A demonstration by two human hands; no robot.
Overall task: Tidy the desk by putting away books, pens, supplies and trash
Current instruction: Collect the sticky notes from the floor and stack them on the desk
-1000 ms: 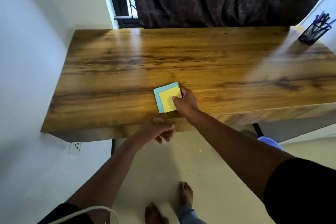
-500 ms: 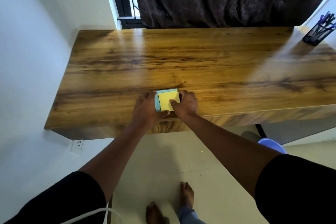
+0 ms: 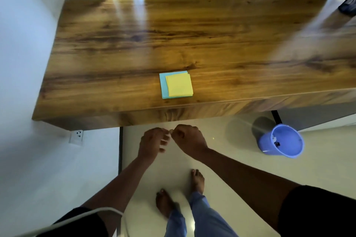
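Note:
A yellow sticky-note pad lies squared on top of a blue pad near the front edge of the wooden desk. Both of my hands are off the desk, below its front edge and over the floor. My left hand hangs with loosely curled fingers and holds nothing. My right hand is curled into a loose fist, also without anything in it. Their fingertips nearly meet.
A blue bucket with some trash inside stands on the floor under the desk's right side. A dark pen holder is cut off at the desk's far right corner. A wall socket sits low on the left. My bare feet are below.
Both hands let go of the sticky notes and drew back off the desk toward me. The yellow pad now sits straighter on the blue one. The view has tilted down.

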